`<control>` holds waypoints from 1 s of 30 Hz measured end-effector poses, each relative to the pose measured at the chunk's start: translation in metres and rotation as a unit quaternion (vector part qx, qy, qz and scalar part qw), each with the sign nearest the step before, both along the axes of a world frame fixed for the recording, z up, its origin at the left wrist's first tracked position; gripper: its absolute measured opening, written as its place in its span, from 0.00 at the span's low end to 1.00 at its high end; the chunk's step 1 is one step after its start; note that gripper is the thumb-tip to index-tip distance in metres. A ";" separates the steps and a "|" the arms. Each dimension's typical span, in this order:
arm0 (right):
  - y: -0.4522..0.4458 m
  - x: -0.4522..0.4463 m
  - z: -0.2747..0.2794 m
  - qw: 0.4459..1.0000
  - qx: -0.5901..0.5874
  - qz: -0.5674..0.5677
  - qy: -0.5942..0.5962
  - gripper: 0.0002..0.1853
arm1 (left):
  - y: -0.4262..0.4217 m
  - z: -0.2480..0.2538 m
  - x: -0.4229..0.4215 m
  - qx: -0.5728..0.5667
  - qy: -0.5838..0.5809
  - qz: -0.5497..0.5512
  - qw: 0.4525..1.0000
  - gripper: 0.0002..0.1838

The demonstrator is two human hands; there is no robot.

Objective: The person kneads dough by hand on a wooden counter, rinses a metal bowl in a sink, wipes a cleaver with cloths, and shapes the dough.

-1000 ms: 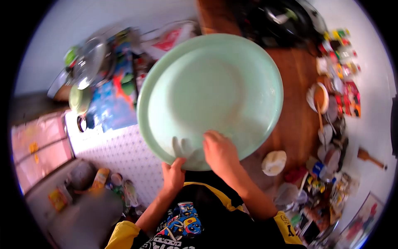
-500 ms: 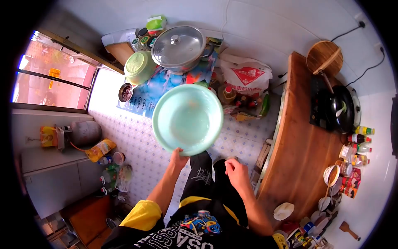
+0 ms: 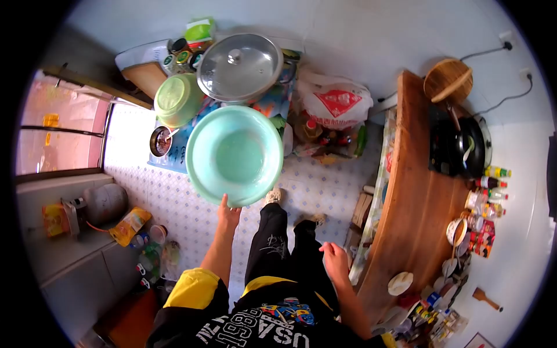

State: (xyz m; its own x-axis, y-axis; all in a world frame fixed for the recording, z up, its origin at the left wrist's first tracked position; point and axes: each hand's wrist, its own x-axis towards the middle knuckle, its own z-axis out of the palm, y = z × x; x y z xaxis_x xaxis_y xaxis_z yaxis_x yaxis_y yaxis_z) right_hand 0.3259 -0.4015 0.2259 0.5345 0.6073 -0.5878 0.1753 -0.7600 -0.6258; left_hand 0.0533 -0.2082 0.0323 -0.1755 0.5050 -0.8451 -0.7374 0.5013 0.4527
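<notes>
A round mint-green basin (image 3: 239,155) is held out in front of me, its hollow side facing up. My left hand (image 3: 228,212) grips the near rim, with the thumb over the edge and the other fingers partly hidden beneath. Down by my right leg, my right hand (image 3: 335,257) hangs with curled fingers, away from the basin; whether anything is inside them is too small to tell. Beyond the basin is a blue-covered table (image 3: 181,152) bearing a lidded steel pot (image 3: 239,66), a green bowl (image 3: 177,100) and a small dark bowl (image 3: 161,141).
On the right runs a wooden counter (image 3: 406,191) with a black wok (image 3: 471,151), bottles and a white bowl (image 3: 400,283). A red-and-white bag (image 3: 336,101) stands beyond my feet. Bottles (image 3: 149,258) and a grey gas cylinder (image 3: 106,202) are at left.
The basin has moved from close before me, held near both hands, out toward the blue-covered table. My right hand has come away from it and dropped to my right side.
</notes>
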 end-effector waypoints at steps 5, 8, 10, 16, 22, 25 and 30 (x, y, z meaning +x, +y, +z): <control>-0.024 0.017 -0.012 0.998 0.015 -0.002 -0.057 0.15 | -0.025 0.006 0.007 -0.159 0.096 0.051 0.981 0.22; -0.068 0.024 -0.029 0.994 0.065 -0.028 -0.080 0.11 | -0.066 0.024 0.044 -0.166 0.060 -0.258 0.950 0.17; -0.102 0.037 -0.045 0.979 0.106 -0.085 -0.150 0.07 | -0.086 0.025 0.064 0.047 0.144 -0.531 0.833 0.20; -0.253 0.153 -0.069 0.838 -0.057 -0.333 -0.429 0.13 | -0.098 0.093 0.191 0.125 0.223 -0.773 0.581 0.21; -0.328 0.244 -0.122 0.684 -0.204 -0.527 -0.462 0.20 | -0.245 0.103 0.363 0.351 0.223 -0.839 0.350 0.14; -0.314 0.263 -0.113 0.644 -0.293 -0.568 -0.419 0.19 | -0.331 0.095 0.425 0.394 0.153 -0.850 0.313 0.13; -0.336 0.300 -0.109 0.711 -0.290 -0.527 -0.365 0.15 | -0.413 0.142 0.477 0.202 0.036 -0.887 0.414 0.11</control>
State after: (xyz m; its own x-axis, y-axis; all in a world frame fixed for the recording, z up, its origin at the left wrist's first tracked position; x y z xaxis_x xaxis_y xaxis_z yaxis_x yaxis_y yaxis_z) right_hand 0.6260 -0.7370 0.1174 0.8033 -0.5886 0.0909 -0.5665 -0.8023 -0.1883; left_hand 0.5306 -0.6214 0.1744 0.7569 -0.0089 -0.6534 0.6510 0.0982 0.7527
